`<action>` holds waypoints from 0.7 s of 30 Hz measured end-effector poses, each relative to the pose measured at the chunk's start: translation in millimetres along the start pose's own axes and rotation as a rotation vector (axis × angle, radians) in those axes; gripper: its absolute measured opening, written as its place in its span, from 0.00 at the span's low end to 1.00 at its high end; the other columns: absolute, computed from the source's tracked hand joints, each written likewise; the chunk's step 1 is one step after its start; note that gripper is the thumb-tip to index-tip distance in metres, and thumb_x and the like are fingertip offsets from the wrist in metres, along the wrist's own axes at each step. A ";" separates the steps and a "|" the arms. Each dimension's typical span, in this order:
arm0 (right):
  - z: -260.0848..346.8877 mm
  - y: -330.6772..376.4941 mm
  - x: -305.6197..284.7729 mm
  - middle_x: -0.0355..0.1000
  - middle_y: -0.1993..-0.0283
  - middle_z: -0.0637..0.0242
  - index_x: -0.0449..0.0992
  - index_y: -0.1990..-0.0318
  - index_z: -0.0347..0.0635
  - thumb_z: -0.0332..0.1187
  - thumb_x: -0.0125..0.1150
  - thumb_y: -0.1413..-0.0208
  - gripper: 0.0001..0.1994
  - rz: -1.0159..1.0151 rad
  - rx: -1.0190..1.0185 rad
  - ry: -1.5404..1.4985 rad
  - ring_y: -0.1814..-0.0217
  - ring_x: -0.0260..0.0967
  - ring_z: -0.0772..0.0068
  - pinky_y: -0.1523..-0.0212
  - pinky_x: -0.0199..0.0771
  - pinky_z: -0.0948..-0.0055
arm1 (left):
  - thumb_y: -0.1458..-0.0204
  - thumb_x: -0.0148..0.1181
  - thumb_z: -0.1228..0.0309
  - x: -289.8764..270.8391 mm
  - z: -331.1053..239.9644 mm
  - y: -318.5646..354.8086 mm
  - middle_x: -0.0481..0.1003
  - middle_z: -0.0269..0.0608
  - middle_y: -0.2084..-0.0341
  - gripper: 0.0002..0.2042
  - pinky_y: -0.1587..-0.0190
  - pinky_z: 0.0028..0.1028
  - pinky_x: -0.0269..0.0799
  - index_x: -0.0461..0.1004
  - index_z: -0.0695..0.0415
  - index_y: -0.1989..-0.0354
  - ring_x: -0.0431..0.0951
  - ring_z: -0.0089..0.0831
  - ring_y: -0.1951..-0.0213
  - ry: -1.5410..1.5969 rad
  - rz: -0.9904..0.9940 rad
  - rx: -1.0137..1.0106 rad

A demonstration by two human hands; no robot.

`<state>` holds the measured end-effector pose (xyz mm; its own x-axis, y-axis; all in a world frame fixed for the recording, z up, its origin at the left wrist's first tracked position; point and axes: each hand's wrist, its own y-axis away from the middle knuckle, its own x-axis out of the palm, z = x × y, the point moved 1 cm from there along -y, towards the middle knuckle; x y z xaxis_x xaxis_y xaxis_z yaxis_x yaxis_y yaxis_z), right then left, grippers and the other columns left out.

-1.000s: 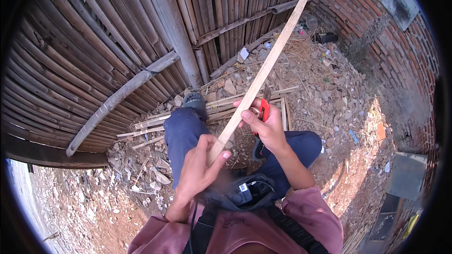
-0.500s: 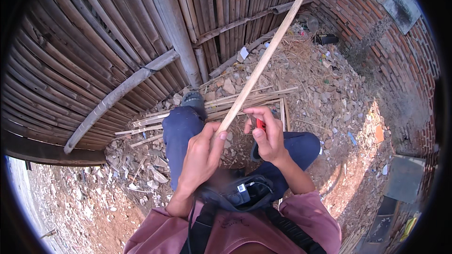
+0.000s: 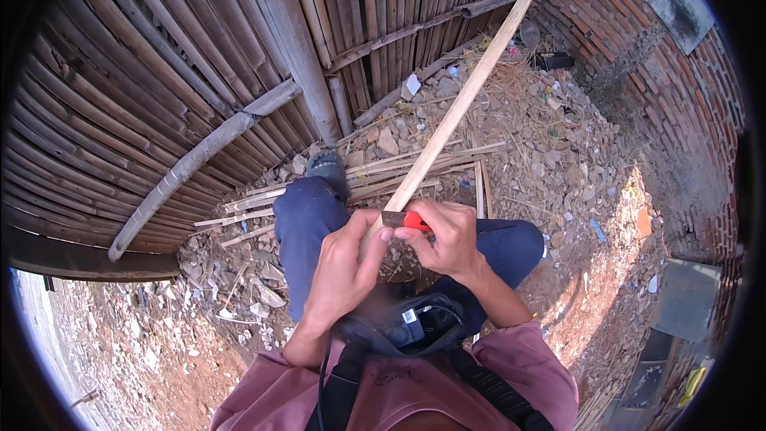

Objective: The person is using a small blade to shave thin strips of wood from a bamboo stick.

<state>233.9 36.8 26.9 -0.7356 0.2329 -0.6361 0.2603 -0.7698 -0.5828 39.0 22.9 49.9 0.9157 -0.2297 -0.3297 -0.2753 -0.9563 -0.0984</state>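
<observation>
A long, pale wooden strip [image 3: 455, 118] slants from between my hands up to the far right. My left hand [image 3: 345, 259] is closed round its near end, thumb and fingers pinching it. My right hand [image 3: 448, 235] grips a red-handled blade [image 3: 416, 222], whose short, dark, flat metal part lies across the strip just beyond my left fingertips. The blade touches the strip or sits right against it; its edge is hard to make out.
Several similar strips [image 3: 375, 179] lie on the rubble beyond my knees. A bamboo fence [image 3: 159, 72] curves along the left, and a brick wall [image 3: 678, 112] stands at the right. A black pouch [image 3: 407, 323] hangs at my waist.
My right hand has moved left and closed in, bringing the blade from beside the strip onto it. The strip's far end has shifted slightly right; my left hand keeps its hold.
</observation>
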 end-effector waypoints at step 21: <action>-12.4 -2.3 -19.2 0.77 0.70 0.62 0.79 0.60 0.42 0.50 0.63 0.33 0.18 0.059 -0.014 -0.029 0.72 0.78 0.56 0.71 0.74 0.61 | 0.31 0.58 0.72 0.5 14.5 10.0 0.75 0.39 0.77 0.08 0.70 0.30 0.67 0.75 0.64 0.52 0.73 0.26 0.76 0.058 0.005 -0.074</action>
<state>255.2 41.5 34.2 -0.7364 0.1701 -0.6548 0.3121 -0.7732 -0.5520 32.5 15.8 35.1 0.9303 -0.2425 -0.2753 -0.2594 -0.9654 -0.0265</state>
